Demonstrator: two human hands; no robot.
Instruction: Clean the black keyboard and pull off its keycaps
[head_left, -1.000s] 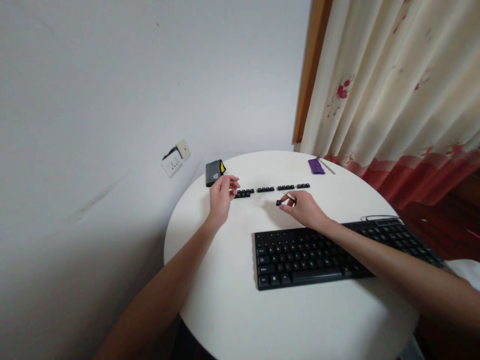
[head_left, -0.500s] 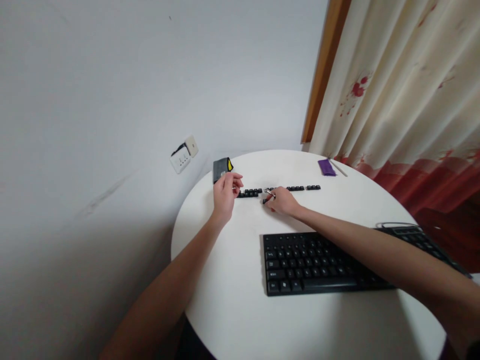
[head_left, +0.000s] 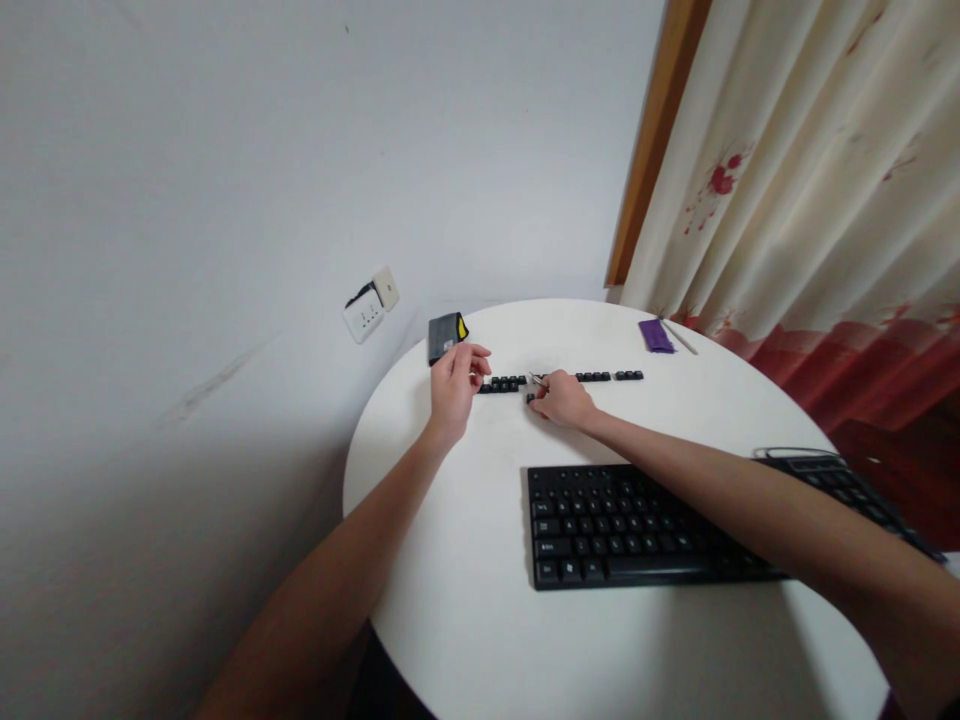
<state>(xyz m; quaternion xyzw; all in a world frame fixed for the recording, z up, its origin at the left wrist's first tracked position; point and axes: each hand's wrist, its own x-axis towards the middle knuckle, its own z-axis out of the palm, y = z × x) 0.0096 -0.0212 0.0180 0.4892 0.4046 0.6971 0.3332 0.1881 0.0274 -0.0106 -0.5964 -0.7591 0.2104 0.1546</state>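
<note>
My right hand (head_left: 564, 398) is closed on a thin silvery metal tool (head_left: 537, 381) that sticks out leftward past the fingers; its exact kind is too small to make out. At the fingertips of this hand is one black keycap (head_left: 530, 398), just in front of the row. Half-curled, with its fingers slightly apart, my left hand (head_left: 456, 385) rests beside the left group of black keycaps (head_left: 504, 384) and hides part of it. I see nothing held in it. More keycaps (head_left: 596, 377) continue the line beyond my right hand.
A black keyboard (head_left: 600, 570) lies near me, partly under my right forearm, with a cable behind its right part. Behind my left hand stands a grey pouch with yellow (head_left: 444, 338). A purple cloth (head_left: 656, 337) and a thin pale stick (head_left: 681, 338) lie far right on the round white table (head_left: 442, 560).
My right hand has shifted very slightly, and the keycap at its fingertips shows more clearly. The left hand stays almost where it was. The whole view has moved a little.
</note>
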